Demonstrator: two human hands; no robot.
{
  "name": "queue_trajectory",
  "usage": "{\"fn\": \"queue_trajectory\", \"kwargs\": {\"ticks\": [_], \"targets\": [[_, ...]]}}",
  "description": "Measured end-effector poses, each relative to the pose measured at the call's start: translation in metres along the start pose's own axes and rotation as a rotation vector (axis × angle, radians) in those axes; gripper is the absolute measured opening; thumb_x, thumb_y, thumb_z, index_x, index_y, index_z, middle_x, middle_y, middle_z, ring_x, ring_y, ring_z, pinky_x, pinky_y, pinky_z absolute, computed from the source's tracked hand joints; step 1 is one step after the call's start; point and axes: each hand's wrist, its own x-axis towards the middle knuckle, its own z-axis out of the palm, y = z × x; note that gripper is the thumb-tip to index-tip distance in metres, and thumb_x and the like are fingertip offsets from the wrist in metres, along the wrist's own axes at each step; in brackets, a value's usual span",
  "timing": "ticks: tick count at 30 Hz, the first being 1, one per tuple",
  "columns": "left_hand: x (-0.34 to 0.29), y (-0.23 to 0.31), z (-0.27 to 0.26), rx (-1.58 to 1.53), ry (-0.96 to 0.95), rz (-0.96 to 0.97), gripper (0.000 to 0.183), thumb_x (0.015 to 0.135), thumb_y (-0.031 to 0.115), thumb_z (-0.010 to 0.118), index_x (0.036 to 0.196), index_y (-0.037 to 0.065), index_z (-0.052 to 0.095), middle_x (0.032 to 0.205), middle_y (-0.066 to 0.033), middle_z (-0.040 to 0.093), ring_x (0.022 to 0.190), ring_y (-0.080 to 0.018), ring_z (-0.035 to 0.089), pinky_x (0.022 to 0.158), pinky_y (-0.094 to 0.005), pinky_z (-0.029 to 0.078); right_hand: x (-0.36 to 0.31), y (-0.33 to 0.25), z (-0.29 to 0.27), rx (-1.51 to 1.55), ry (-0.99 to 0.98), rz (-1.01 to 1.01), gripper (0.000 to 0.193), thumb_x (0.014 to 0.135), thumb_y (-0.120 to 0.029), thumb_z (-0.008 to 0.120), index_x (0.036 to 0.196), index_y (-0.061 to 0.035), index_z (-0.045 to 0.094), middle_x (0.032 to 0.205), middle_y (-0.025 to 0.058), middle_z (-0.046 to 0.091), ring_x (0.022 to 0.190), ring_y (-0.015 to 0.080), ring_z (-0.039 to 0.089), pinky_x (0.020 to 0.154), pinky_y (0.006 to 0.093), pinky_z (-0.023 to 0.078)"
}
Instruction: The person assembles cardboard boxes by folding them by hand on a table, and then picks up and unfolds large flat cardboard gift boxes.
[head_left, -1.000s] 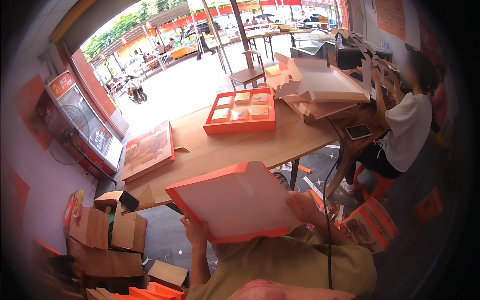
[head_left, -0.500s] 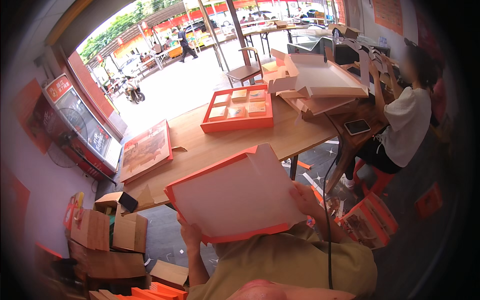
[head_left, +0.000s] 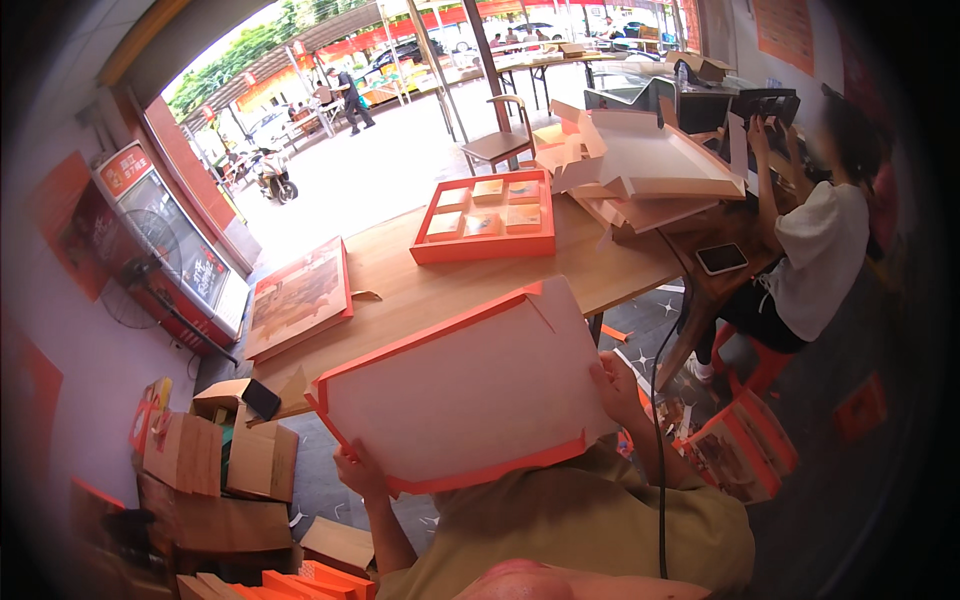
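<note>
In front of my body I hold up a cardboard box lid (head_left: 460, 390), white on the side facing me, with narrow orange edges folded in along top, left and bottom. My left hand (head_left: 360, 472) is closed on its lower left edge. On the right edge, my right hand (head_left: 616, 390) grips it, with some fingers hidden behind. Beyond the lid, an orange gift box (head_left: 483, 250) with several small packs in compartments lies open on the wooden table (head_left: 390, 285). At the table's left end lies a flat box with a printed picture (head_left: 300, 298).
Unfolded box blanks (head_left: 655, 160) are piled at the table's far right, by a phone (head_left: 721, 258). A co-worker (head_left: 825, 225) sits there, hands raised. Cardboard cartons (head_left: 260, 460) crowd the floor at left. A black cable (head_left: 655, 420) hangs at my right. Printed boxes (head_left: 740, 445) lie beyond it.
The lid has shifted slightly left, and both hands still hold it. My left hand sits a little further left and lower. The co-worker's hands now hold something dark instead of white pieces.
</note>
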Motion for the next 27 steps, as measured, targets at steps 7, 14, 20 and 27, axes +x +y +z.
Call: {"fn": "queue_trajectory", "kwargs": {"ticks": [7, 14, 20, 27], "targets": [[0.004, -0.019, -0.006, 0.006, -0.044, 0.229, 0.040, 0.106, 0.036, 0.053, 0.089, 0.001, 0.062, 0.080, -0.0147, 0.065, 0.068, -0.0321, 0.062, 0.062, -0.0407, 0.050, 0.007, 0.017, -0.007, -0.109, 0.111, -0.027, 0.024, 0.107, -0.024, 0.054, 0.105, -0.0024, 0.063, 0.082, -0.0042, 0.061, 0.074, 0.0017, 0.054, 0.065, 0.0205, 0.044], [0.013, -0.031, 0.007, -0.639, -0.276, -0.252, 0.039, 0.108, 0.035, 0.049, 0.096, 0.001, 0.064, 0.088, -0.0045, 0.066, 0.077, -0.0151, 0.060, 0.070, -0.0321, 0.049, 0.022, 0.015, -0.021, -0.017, 0.144, 0.053, 0.025, 0.107, -0.025, 0.052, 0.099, -0.0041, 0.063, 0.080, -0.0064, 0.058, 0.073, 0.0006, 0.050, 0.064, 0.0204, 0.042], [0.012, -0.028, 0.017, -0.763, -0.201, -0.332, 0.049, 0.108, 0.043, 0.046, 0.109, -0.002, 0.064, 0.099, -0.0069, 0.068, 0.085, -0.0160, 0.062, 0.077, -0.0313, 0.050, 0.033, 0.019, -0.025, -0.069, 0.105, -0.020, 0.027, 0.108, -0.024, 0.050, 0.090, -0.0051, 0.059, 0.079, -0.0073, 0.054, 0.072, 0.0008, 0.048, 0.066, 0.0212, 0.041], [0.011, -0.024, 0.005, -0.691, -0.227, -0.381, 0.062, 0.108, 0.051, 0.039, 0.111, -0.006, 0.064, 0.102, -0.0106, 0.069, 0.089, -0.0170, 0.064, 0.078, -0.0338, 0.052, 0.049, 0.042, -0.023, -0.028, 0.139, 0.055, 0.036, 0.106, -0.030, 0.052, 0.090, -0.0005, 0.064, 0.081, -0.0067, 0.059, 0.076, 0.0010, 0.050, 0.066, 0.0220, 0.041]]}}
